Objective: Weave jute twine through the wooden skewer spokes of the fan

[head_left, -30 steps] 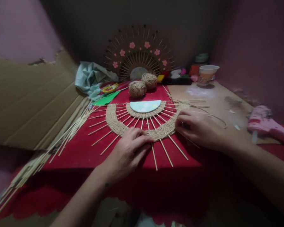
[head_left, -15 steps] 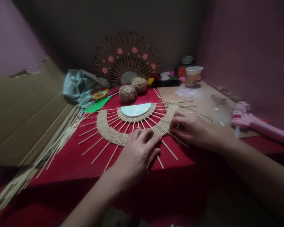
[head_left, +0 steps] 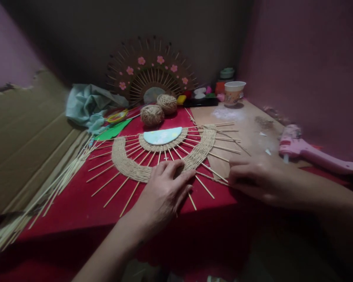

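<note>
A half-round woven fan (head_left: 200,148) of thin sticks and tan twine bands lies on the red cloth, a pale blue half-disc (head_left: 162,136) at its centre. My left hand (head_left: 168,186) is on the lower part of the outer band, fingers bent over it and holding it down; its fingertips hide that stretch of weave. To the right, beyond the stick ends, my right hand (head_left: 254,178) is closed on a strand of twine (head_left: 208,177), stretched taut from the band beside my left fingers. The right fingertips are partly hidden.
Two twine balls (head_left: 152,115) sit behind the fan, before a finished flowered fan (head_left: 141,60). At left are loose sticks (head_left: 61,180), a green sheet (head_left: 113,130) and a grey-green cloth (head_left: 91,103). Rightward stand a paper cup (head_left: 233,94) and a pink glue gun (head_left: 320,154).
My right hand has moved away from the band to the right, drawing the twine out straight. My left hand stays on the fan. The whole view has shifted slightly.
</note>
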